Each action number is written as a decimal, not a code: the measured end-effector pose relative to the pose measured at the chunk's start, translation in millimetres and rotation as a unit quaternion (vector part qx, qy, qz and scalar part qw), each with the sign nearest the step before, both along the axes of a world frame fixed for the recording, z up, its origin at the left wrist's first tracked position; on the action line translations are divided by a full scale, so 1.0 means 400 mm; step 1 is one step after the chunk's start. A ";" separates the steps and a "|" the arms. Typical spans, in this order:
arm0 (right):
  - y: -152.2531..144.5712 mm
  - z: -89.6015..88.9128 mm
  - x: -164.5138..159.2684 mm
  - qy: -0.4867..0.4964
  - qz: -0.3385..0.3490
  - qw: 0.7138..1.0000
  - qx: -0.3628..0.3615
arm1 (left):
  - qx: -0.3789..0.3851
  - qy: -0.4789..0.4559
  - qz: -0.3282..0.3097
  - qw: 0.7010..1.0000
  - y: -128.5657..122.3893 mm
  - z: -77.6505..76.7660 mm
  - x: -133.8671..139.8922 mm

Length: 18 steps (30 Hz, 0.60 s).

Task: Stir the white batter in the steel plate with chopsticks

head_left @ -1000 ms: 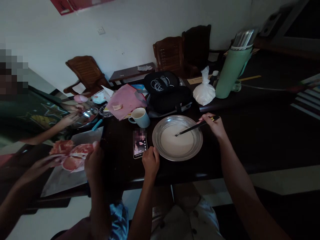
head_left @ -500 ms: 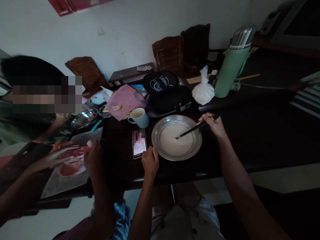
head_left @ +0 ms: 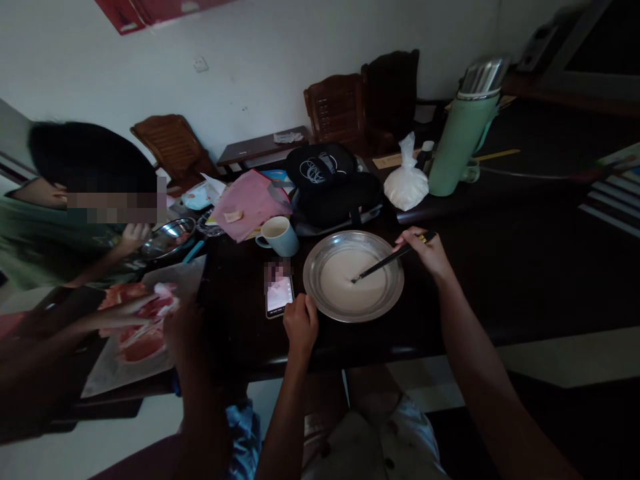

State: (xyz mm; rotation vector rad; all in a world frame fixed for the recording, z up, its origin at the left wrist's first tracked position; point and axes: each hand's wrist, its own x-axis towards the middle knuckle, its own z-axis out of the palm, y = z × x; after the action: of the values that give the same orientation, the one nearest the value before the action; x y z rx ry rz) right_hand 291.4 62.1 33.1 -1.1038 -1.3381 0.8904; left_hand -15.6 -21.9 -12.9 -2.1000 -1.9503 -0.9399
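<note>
A round metal basin [head_left: 361, 315] stands on the dark table before me, holding a creamy pale liquid [head_left: 345, 293]. My left hand [head_left: 301, 325] is closed at the basin's near left rim, thumb toward the edge. In my right hand [head_left: 424, 253] is a pair of black chopsticks [head_left: 379, 265] with gold bands at the upper end. They slant down to the left, and their tips dip into the middle of the liquid. Just left of the basin lies a lit phone [head_left: 279, 297], close to my left fingers. A pale blue mug [head_left: 281, 237] stands behind the phone.
On the left, another person's hands handle raw meat [head_left: 143, 343] on a pale board [head_left: 107, 370]; a second person sits beyond, near a metal bowl [head_left: 163, 243]. Behind the basin are a black bag [head_left: 340, 200], a tied bag of white powder [head_left: 407, 183] and a green thermos [head_left: 460, 147].
My hands, the chopsticks and the basin look almost unmoved. At left, the seated person's head has shifted right, and the other person's hands have moved over the meat.
</note>
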 end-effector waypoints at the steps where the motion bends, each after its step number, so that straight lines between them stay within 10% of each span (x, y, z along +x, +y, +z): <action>1: -0.002 0.001 -0.005 -0.007 0.023 1.000 -0.002 | 0.000 0.000 -0.002 1.000 0.000 0.000 0.000; 11: 0.000 0.004 -0.002 0.014 -0.022 1.000 0.006 | -0.013 -0.006 0.004 1.000 -0.003 0.001 0.002; 18: -0.005 0.005 -0.021 -0.045 0.074 0.996 0.009 | -0.002 0.000 0.003 1.000 -0.001 -0.001 0.001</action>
State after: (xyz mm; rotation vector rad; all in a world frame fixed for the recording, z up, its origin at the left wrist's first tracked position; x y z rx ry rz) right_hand 283.1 60.0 34.9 -1.0515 -1.5145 0.9442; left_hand -15.1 -22.1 -13.2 -2.0941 -1.9592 -0.9350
